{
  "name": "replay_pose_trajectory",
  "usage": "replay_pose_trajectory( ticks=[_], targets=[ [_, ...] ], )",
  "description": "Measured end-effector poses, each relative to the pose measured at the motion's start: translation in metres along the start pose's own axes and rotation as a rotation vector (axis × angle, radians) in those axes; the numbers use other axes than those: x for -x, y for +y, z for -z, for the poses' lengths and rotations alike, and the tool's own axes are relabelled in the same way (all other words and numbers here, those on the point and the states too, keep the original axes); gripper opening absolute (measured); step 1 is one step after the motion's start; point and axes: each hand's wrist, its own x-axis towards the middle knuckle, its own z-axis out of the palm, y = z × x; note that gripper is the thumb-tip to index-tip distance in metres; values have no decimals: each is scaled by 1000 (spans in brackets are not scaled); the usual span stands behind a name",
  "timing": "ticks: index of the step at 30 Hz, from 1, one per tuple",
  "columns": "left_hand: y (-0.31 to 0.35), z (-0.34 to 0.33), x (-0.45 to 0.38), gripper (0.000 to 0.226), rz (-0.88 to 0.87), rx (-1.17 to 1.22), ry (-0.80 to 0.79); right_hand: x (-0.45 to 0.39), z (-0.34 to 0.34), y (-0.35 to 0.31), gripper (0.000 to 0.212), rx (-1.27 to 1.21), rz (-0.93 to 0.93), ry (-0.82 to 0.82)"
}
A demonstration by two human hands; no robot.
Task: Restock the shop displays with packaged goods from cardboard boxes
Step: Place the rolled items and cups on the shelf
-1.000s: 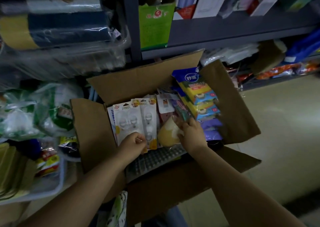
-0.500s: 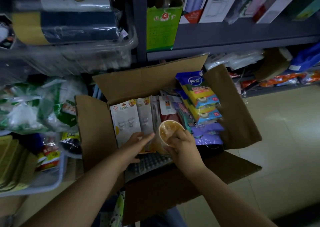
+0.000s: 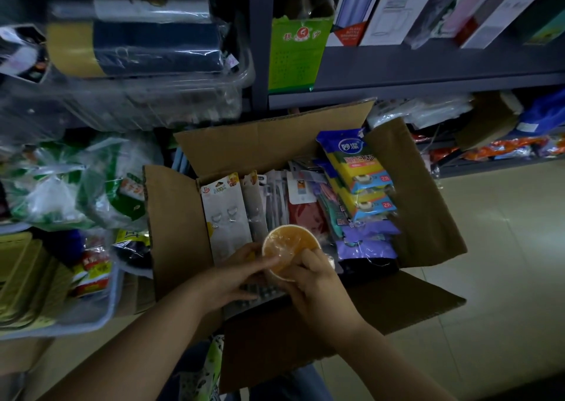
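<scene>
While both hands are meeting over the open brown cardboard box (image 3: 305, 143), the right hand (image 3: 318, 281) is gripping a round orange cup-shaped item wrapped in clear film (image 3: 289, 252), its fingers curled over the near rim, and the left hand (image 3: 235, 275) is reaching in with fairly straight fingers that are touching the cup's left side. The cup is sitting just above the packed goods, near the front of the box.

To my eye the slick film is making a slip the likeliest trouble; a loose hold could be letting the cup drop back among the packets. Lifting it could also be dragging the white carded hook packs (image 3: 224, 214) just beside it, tipping them over. The stacked blue-and-yellow sponge packets (image 3: 357, 174) are leaning against the right flap and could be sliding out if the box is jolted.

Dim light is hiding much. What the cup holds is impossible to tell, and its base is hiding behind the hands. Whatever is supporting the box is lying out of sight, and the grey gridded item under the left hand is too dark to identify.
</scene>
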Motion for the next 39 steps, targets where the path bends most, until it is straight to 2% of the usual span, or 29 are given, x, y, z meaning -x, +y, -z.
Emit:
replay_pose_trajectory(
  ticks=[3,6,10,12,16,22,25,28,32,36,39],
  targets=[
    [1,-2,4,53,-12,35,-5,-3,-2,-8,25,-30,23,-27],
    [1,-2,4,53,-3,61,-43,-3,-5,-15,25,-35,40,-47],
    [4,-1,1,44,12,114,34,-1,-3,-14,24,-60,57,-24],
    [5,0,-1,47,55,137,36,-1,-1,-16,20,-70,79,8],
    [3,5,-2,66,125,208,2,-3,-1,-17,19,-75,67,22],
    [-1,13,-4,70,179,291,-119,-4,0,-13,19,-200,-58,74],
    [-2,8,-7,65,189,316,-113,-3,3,-8,25,-254,-142,37],
    [-3,-2,-13,64,176,239,-14,2,11,1,28,-304,-240,-43],
    [0,-17,-24,31,94,72,167,16,30,34,19,-265,-510,-73],
    [-1,-33,-36,33,15,-82,229,29,32,93,23,-29,-882,-207],
    [-5,-41,-42,50,29,-146,204,45,23,122,30,9,-1020,-251]
  ],
)
